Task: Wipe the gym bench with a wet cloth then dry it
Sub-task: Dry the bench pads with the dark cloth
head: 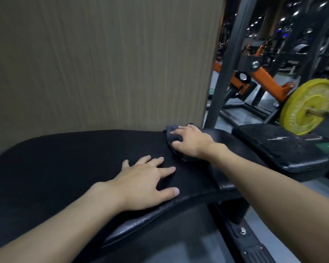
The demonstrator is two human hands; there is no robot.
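The black padded gym bench point(65, 168) stretches across the lower half of the head view. My right hand point(190, 142) presses a dark grey cloth point(172, 130) onto the far right end of the pad, fingers curled over the cloth. My left hand point(146, 182) lies flat on the pad nearer to me, fingers spread, holding nothing. Most of the cloth is hidden under my right hand.
A wood-grain wall panel point(103, 63) rises right behind the bench. To the right stand a dark steel rack post point(222, 76), an orange machine arm point(266, 80), a yellow weight plate point(310, 105) on a bar and a second black pad point(281, 147). Grey floor shows lower right.
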